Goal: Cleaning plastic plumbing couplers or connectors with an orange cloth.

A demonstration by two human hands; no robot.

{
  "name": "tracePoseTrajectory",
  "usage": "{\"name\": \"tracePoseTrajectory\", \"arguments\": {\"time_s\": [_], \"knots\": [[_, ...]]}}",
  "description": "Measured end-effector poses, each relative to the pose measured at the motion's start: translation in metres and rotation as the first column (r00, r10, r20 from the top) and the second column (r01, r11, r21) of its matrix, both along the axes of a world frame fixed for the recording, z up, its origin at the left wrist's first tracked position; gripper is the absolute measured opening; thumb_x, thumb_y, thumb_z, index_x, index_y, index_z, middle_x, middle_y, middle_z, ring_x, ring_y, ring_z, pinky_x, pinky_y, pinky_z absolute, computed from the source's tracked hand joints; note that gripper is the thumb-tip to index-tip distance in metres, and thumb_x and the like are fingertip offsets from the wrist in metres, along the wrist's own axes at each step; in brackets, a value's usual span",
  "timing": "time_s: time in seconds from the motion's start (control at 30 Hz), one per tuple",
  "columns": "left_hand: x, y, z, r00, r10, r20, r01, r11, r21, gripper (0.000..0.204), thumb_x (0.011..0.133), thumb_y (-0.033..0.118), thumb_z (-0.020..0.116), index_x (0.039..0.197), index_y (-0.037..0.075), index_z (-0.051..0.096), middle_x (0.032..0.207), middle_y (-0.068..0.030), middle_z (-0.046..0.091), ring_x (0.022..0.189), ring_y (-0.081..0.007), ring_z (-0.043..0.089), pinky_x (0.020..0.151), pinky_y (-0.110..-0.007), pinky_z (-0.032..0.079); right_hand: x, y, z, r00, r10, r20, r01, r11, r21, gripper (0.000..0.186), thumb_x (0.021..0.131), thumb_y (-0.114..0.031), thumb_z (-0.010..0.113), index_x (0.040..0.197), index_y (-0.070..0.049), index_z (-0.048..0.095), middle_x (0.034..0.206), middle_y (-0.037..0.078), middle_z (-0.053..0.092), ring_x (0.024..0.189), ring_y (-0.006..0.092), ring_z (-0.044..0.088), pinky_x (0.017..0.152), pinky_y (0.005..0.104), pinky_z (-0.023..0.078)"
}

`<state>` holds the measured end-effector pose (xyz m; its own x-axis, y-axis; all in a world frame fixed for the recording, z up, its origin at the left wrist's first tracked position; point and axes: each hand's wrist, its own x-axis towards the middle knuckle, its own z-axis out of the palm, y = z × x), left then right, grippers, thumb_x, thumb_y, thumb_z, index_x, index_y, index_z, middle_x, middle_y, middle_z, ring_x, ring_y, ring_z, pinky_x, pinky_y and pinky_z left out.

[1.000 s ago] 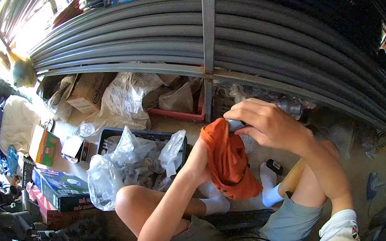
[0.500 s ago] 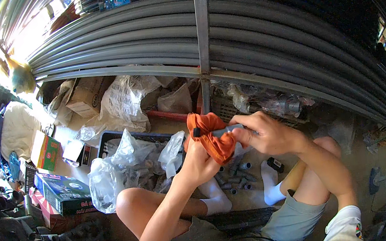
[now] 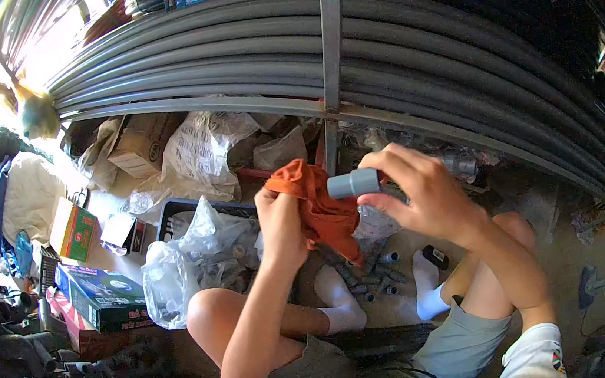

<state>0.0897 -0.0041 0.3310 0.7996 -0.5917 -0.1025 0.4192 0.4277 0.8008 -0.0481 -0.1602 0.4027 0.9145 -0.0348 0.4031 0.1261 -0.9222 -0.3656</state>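
My left hand is closed on a bunched orange cloth, which hangs down to its right. In my right hand is a short grey pipe fitting, a stepped plastic reducer held level between thumb and fingers. The fitting's left end points at the cloth and overlaps it in the picture; I cannot tell if they touch. Below, on the floor between my feet, lie several more grey pipe fittings, partly hidden by the cloth.
A dark crate with clear plastic bags stands left of my hands. Boxes are stacked farther left. Ahead, a metal rack post rises before long grey pipes. A small black object lies by my right foot.
The fitting has come out of the cloth's folds and sits in my right hand, now fully visible. My left hand has shifted left, and the cloth hangs looser.
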Motion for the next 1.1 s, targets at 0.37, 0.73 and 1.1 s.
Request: {"name": "tracePoseTrajectory", "arguments": {"time_s": [0.37,0.73,1.1], "knots": [[-0.03,-0.005,0.001,0.843,-0.231,0.486,0.17,0.971,0.167,0.036,0.095,0.015,0.068,0.124,-0.003,0.056,0.082,-0.0009,0.065,0.071,-0.0047,0.06,0.056,-0.023,0.047,-0.002,-0.004,-0.006,0.991,0.035,0.128,-0.046,0.995,0.085,0.047,0.08,-0.01,0.076,0.124,-0.009,0.059,0.108,0.012,0.062,0.099,0.0371,0.064,0.082,0.0442,0.055],[-0.014,0.007,0.007,0.916,-0.382,-0.123,0.401,0.886,0.233,0.027,0.104,0.021,0.049,0.125,0.005,0.058,0.109,-0.0044,0.063,0.093,-0.0131,0.062,0.084,-0.029,0.051,0.0,0.002,-0.011,0.921,0.312,0.233,-0.19,0.882,-0.431,0.041,0.079,-0.017,0.073,0.119,-0.012,0.065,0.102,0.004,0.061,0.093,0.0216,0.065,0.08,0.0348,0.055],[-0.02,0.006,0.011,0.577,-0.195,0.793,-0.117,0.941,0.317,0.012,0.083,0.011,0.06,0.077,0.002,0.061,0.066,-0.0151,0.062,0.06,-0.0342,0.065,0.058,-0.04,0.049,-0.001,0.015,-0.016,0.99,-0.01,0.137,-0.006,0.993,0.119,0.034,0.099,-0.039,0.062,0.092,-0.005,0.062,0.066,0.012,0.061,0.059,0.0301,0.064,0.058,0.0389,0.051]]}}
